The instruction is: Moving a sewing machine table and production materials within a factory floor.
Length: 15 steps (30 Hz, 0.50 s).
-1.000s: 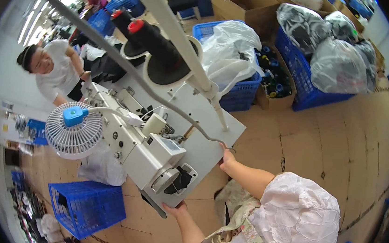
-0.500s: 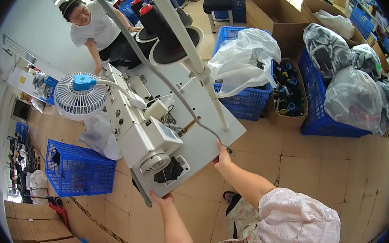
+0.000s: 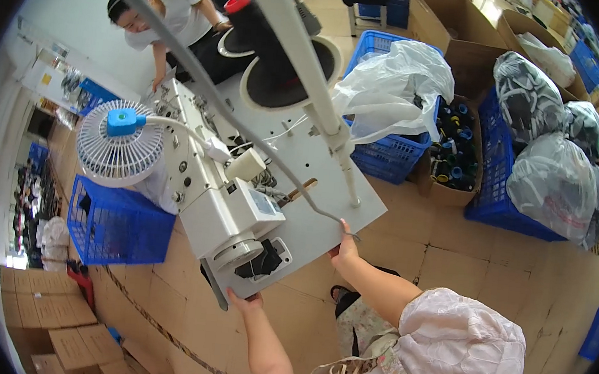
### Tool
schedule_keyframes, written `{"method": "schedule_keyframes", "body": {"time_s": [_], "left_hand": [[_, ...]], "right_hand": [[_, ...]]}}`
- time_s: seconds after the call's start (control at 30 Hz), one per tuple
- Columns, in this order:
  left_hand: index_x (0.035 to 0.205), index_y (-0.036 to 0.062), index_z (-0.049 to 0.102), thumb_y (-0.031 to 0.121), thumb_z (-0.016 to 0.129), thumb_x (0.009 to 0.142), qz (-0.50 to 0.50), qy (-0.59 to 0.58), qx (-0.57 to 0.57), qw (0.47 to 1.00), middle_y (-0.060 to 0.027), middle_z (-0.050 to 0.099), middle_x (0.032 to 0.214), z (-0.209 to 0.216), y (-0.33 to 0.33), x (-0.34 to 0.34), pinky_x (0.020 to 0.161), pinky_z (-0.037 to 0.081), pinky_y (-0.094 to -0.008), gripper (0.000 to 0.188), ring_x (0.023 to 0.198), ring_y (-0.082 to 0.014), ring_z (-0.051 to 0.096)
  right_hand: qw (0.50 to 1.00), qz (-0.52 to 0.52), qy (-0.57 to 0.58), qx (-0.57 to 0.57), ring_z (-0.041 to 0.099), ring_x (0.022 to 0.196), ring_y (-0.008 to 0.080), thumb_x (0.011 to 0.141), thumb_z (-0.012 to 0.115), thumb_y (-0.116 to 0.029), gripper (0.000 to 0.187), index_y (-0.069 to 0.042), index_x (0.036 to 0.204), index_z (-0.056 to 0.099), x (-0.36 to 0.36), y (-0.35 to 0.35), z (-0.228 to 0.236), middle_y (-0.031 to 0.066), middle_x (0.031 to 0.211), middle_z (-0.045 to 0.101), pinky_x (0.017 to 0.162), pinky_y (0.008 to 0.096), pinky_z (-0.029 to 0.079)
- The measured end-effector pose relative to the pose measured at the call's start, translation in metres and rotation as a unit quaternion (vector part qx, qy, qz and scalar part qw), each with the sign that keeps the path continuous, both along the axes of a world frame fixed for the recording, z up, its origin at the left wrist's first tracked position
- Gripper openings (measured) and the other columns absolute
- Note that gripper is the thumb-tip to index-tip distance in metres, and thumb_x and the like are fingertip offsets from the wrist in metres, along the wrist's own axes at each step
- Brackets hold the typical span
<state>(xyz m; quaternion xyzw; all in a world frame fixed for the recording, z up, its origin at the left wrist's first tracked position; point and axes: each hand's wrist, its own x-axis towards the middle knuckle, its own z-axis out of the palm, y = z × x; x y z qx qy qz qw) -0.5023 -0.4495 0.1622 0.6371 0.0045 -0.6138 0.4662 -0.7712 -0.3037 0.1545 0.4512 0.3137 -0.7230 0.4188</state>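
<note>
Gripping the edge of a pale grey surface [image 3: 308, 242], the left hand [image 3: 245, 300] is near seven o'clock from the middle of the view, its fingers curled in at the rim and partly hidden. The right hand [image 3: 344, 246], between four and five o'clock, is closed on the edge near a corner, thumb side up, beside the loose end of a grey cable [image 3: 292, 192]. On the surface, between eight and nine o'clock, sits a white industrial sewing machine [image 3: 203, 212], with a round white fan [image 3: 119, 151] at nine. A black thread cone [image 3: 253, 31] with a red top stands at eleven. Between ten and eleven, a co-worker [image 3: 185, 9] in a white top bends with one hand at the machine's far end. Out at one o'clock, a blue crate [image 3: 381, 160] holds a translucent plastic bag [image 3: 395, 88]; another blue crate [image 3: 118, 234] rests on the tiled floor [image 3: 180, 302] at eight.
</note>
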Motion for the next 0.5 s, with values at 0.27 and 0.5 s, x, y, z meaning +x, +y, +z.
{"method": "schedule_keyframes", "body": {"time_s": [0.27, 0.5], "left_hand": [[0.115, 0.0159, 0.049, 0.053, 0.056, 0.074, 0.015, -0.016, 0.011, 1.000, -0.0035, 0.054, 0.112, 0.031, 0.019, -0.004, 0.082, 0.046, -0.0379, 0.056, 0.102, -0.0229, 0.052], [0.112, 0.0164, 0.050, 0.052, 0.052, 0.078, 0.057, -0.042, 0.032, 0.997, -0.0027, 0.056, 0.108, 0.047, 0.039, -0.013, 0.077, 0.048, -0.0390, 0.049, 0.098, -0.0206, 0.055]], "right_hand": [[0.997, 0.054, -0.010, 0.055, 0.056, 0.092, 0.0171, 0.071, 0.069, -0.041, 0.047, -0.014, 0.106, 0.052, -0.011, 0.013, 0.039, 0.0007, 0.101, 0.057, 0.076, 0.0321, 0.049], [0.995, 0.071, 0.028, 0.069, 0.056, 0.092, 0.0183, 0.075, 0.063, -0.045, 0.047, -0.012, 0.107, 0.052, -0.022, 0.003, 0.053, 0.0023, 0.102, 0.057, 0.075, 0.0322, 0.049]]}}
